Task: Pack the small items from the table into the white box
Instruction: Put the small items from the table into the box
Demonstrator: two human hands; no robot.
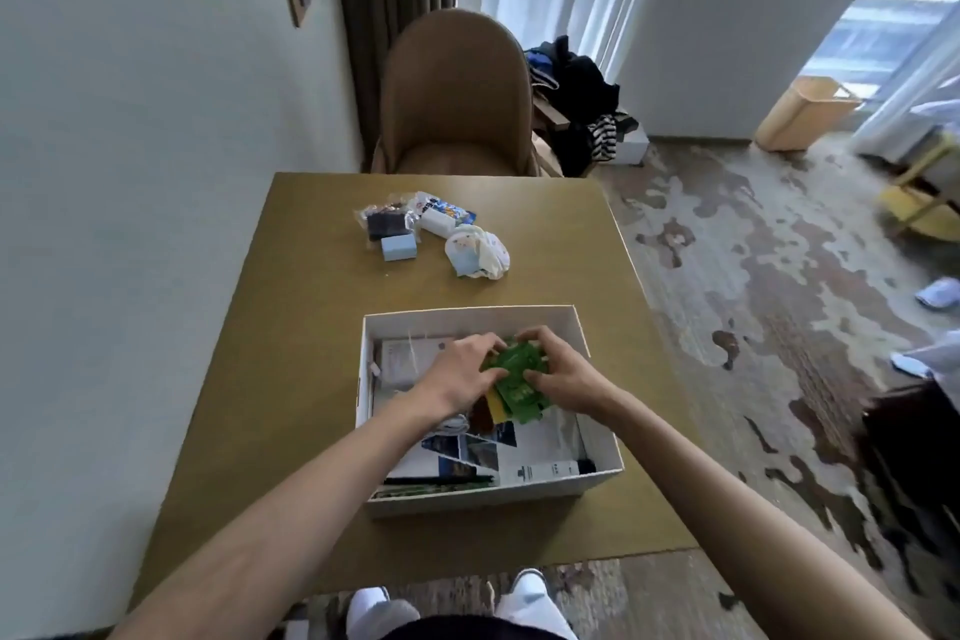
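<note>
The white box (pixel 602 476) stands open on the near half of the olive table (pixel 291 359). Both of my hands are inside it, gripping a bundle of green packets (pixel 517 377) from either side: my left hand (pixel 460 372) on its left, my right hand (pixel 563 374) on its right. Under the bundle lie a booklet with photos (pixel 467 452), white papers and a brown and yellow item. Further back on the table sits a cluster of small items: a pale blue block (pixel 399 247), a dark packet (pixel 385 224), a white packet (pixel 439 218) and a crumpled white pouch (pixel 478 252).
A brown padded chair (pixel 457 94) stands at the table's far edge. The wall runs close along the left. Dark clothes are piled on a low stand (pixel 582 104) at the right, with patterned carpet beyond. My white shoes (pixel 524 603) show below the table's near edge.
</note>
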